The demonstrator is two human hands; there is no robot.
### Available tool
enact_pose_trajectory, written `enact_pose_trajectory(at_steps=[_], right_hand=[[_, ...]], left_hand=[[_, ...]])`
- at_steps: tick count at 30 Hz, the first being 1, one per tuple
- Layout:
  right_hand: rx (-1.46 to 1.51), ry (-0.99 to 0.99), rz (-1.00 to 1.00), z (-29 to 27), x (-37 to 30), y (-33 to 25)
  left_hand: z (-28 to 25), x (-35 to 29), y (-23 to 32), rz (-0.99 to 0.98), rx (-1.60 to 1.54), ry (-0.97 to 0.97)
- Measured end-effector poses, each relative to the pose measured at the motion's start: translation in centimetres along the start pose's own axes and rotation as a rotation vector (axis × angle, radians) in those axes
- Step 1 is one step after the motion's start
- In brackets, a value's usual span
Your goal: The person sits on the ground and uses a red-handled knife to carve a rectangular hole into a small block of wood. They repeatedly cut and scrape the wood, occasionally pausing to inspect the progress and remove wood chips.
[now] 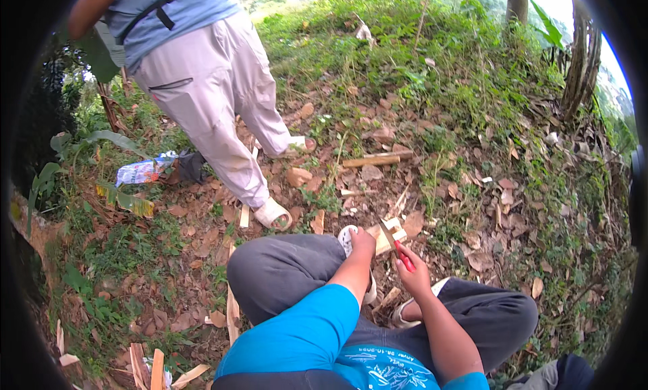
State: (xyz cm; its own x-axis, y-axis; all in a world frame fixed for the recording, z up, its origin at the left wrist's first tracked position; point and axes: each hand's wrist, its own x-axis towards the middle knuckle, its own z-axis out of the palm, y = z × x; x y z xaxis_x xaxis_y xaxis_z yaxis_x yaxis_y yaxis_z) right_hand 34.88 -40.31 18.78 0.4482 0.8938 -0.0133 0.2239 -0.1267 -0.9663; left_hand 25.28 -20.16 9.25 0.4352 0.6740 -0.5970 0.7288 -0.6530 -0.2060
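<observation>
My right hand (414, 276) is closed round the red handle of a knife (406, 260). The knife's dark blade points away from me and lies across a pale piece of wood (383, 243). At the left end of this wood, beside my white shoe (346, 239), my left hand (363, 243) is closed on it; its fingertips are partly hidden. The wood sits low between my bent legs, just above the leaf-covered ground.
Ahead on the left stands another person (202, 100) in pale trousers. Cut sticks (371, 160) lie among dry leaves, with more split wood (156, 370) at lower left. A plastic bag (145, 172) rests behind the person. Tree trunks (582, 66) rise at far right.
</observation>
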Motion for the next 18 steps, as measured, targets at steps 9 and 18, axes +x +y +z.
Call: enact_pose_trajectory(at_steps=[9,18], right_hand=[[-0.018,-0.045,0.058,-0.6,-0.5,-0.5],[-0.028,-0.055,0.107,-0.4,0.2,-2.1]], left_hand=[[-0.5,1.1,0.6,-0.091,0.017,0.105],[-2.8,0.6,0.1,-0.065,0.072,-0.012]])
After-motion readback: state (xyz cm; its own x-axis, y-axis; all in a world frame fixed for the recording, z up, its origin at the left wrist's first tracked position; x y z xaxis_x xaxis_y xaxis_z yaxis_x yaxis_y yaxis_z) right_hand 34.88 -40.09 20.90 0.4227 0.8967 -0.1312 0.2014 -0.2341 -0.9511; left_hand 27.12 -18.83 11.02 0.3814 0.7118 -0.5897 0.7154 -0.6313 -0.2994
